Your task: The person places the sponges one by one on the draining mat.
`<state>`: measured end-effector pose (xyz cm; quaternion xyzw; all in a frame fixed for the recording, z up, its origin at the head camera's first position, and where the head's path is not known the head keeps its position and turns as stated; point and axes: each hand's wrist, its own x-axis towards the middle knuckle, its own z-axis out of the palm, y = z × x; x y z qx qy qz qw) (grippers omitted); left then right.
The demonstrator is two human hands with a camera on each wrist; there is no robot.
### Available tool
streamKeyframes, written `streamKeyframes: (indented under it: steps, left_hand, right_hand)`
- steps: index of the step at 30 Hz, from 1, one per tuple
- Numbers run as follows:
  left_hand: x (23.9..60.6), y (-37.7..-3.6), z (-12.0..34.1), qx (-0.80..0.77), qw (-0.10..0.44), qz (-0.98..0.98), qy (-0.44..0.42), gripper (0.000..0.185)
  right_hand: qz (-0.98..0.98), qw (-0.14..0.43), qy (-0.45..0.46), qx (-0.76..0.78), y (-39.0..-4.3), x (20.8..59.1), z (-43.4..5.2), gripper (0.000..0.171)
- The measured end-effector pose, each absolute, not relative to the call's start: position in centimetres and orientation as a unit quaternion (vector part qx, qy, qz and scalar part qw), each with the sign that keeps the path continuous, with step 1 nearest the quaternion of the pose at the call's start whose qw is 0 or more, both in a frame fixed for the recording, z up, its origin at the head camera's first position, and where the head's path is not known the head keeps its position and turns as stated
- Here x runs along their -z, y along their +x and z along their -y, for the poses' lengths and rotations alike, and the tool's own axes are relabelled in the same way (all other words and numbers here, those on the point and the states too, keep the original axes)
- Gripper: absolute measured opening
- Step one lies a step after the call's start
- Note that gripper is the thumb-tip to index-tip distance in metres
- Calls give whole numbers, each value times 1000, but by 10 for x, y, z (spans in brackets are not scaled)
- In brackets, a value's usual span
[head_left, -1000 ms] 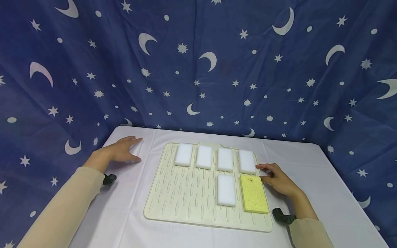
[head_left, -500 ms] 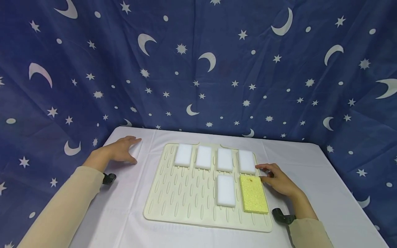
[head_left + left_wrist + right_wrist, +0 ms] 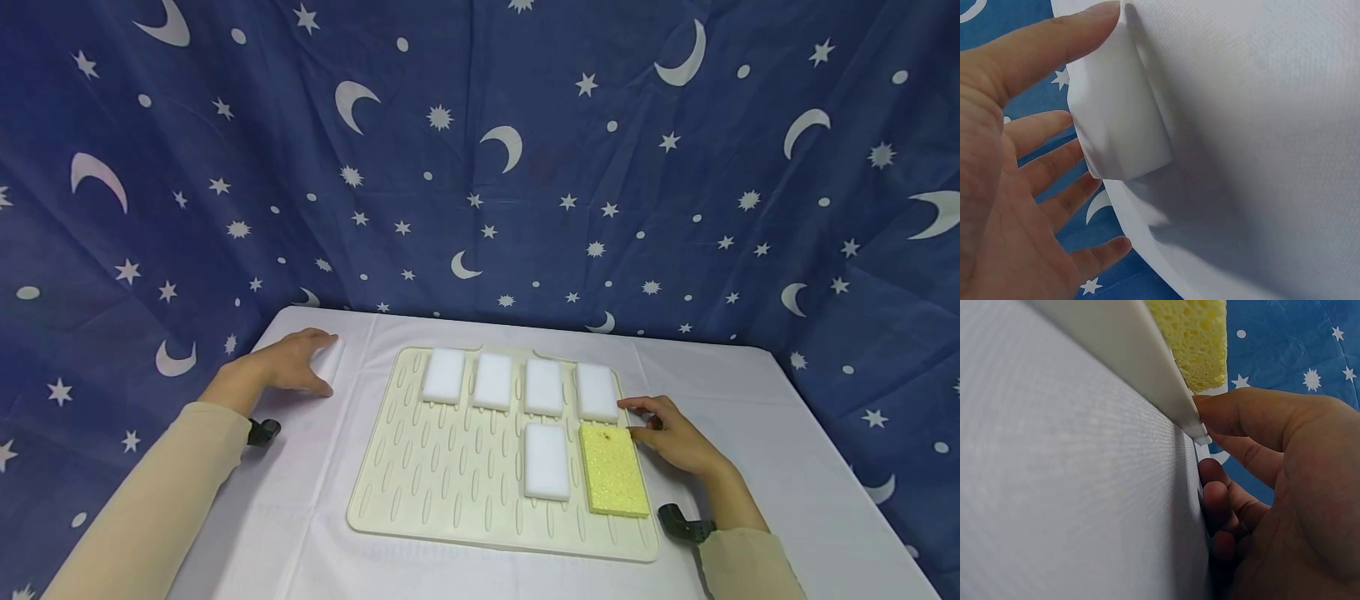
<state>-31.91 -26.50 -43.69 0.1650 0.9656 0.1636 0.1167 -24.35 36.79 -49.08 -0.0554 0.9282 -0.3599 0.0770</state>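
At the table's left, my left hand (image 3: 294, 362) reaches around a white sponge block (image 3: 1125, 106), its fingers spread. In the left wrist view the thumb tip meets one end of the block, while the other fingers lie beside its upper edge. Beside the right edge of a cream ribbed drying mat (image 3: 442, 500), my right hand (image 3: 678, 437) has its thumb and index finger at the mat's rim, and the other fingers are loosely curled. That index fingertip is near a white sponge (image 3: 597, 392); the thumb is near a yellow sponge (image 3: 613, 471).
More white sponges stand on the mat: a back row includes one sponge (image 3: 444, 375) at the left, and another sponge (image 3: 547, 461) lies left of the yellow one. White cloth covers the table (image 3: 420, 575). Behind hangs a blue curtain (image 3: 420, 250) with moons and stars.
My left hand has drawn slightly left, and its thumb and index finger have spread a little, with more of the white block showing between them. The right hand and mat sponges stay put.
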Motion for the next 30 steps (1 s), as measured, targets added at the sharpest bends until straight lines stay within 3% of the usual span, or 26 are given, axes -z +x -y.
streamKeyframes:
  steps: [30]
  left_hand:
    - [424,-310,256,-140,96,-969,178,104]
  right_hand:
    - [-929,71,-62,358,-243,491,-367,46]
